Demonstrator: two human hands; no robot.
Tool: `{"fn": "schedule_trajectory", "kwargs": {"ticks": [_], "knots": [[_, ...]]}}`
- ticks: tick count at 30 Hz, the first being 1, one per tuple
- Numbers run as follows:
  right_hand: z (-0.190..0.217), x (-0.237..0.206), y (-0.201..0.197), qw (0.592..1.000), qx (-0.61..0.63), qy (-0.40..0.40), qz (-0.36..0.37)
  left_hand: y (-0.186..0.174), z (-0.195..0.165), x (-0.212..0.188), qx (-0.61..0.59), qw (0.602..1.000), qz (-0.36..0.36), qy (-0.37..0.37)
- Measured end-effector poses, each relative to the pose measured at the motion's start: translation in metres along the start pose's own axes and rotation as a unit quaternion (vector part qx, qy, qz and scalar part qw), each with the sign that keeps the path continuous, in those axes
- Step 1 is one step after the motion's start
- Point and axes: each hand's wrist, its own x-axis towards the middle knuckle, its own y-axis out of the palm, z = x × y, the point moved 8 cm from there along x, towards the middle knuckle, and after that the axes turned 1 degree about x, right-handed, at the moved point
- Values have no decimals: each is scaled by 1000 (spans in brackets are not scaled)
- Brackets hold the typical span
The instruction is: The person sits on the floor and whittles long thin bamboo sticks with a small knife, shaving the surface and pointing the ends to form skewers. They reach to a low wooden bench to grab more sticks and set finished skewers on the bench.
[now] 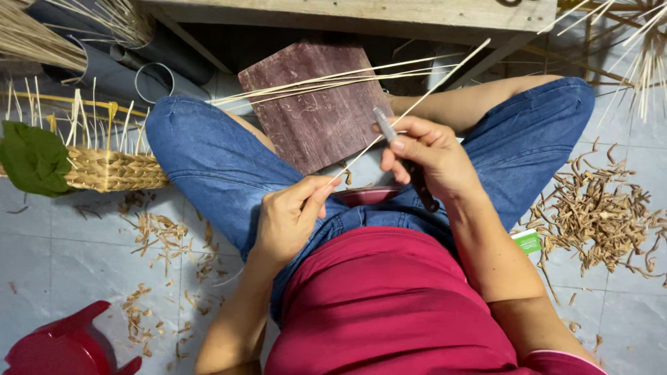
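On the tiled floor at far left, red plastic stool (59, 344) in the corner, half-woven basket (114, 169) above it with upright stakes and a green cloth (31, 158) draped on its left end. Grey pipes (139, 66) behind. Pale shavings (163, 239) scattered beside the left knee. Left hand (288, 219) over the lap, thumb and forefinger pinching the near end of a thin cane strip (417, 104); strip runs up and right, past the dark wooden board (313, 104) lying between the knees with more strips across it. Right hand (431, 156) closed around a knife (406, 156), blade touching the strip, dark handle below the palm. Brown shavings pile (597, 215) on the floor at right.
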Motion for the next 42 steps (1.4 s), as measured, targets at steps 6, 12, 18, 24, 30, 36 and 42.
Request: {"fn": "schedule_trajectory", "kwargs": {"ticks": [6, 12, 18, 24, 30, 36, 42], "knots": [[16, -6, -42, 997, 5, -54, -61, -8, 3, -9, -2, 1000, 11, -8], [42, -19, -100, 979, -26, -119, -162, -19, 9, -22, -1, 1000, 14, -15], [66, -33, -98, 966, -59, -172, -186, -34, 18, -20, -14, 998, -33, -44], [1, -12, -5, 996, -89, 14, 3, 0, 9, 3, -39, 999, -8, -26], [3, -1, -9, 997, -71, -7, -22, 11, 25, -1, -82, 993, 44, -79], [6, -6, -16, 997, -67, -17, -18, 2, 45, -10, -129, 986, 45, -97], [-27, -3, 15, 992, -109, 49, 35, 3, 38, -8, -77, 993, 16, -87]]}}
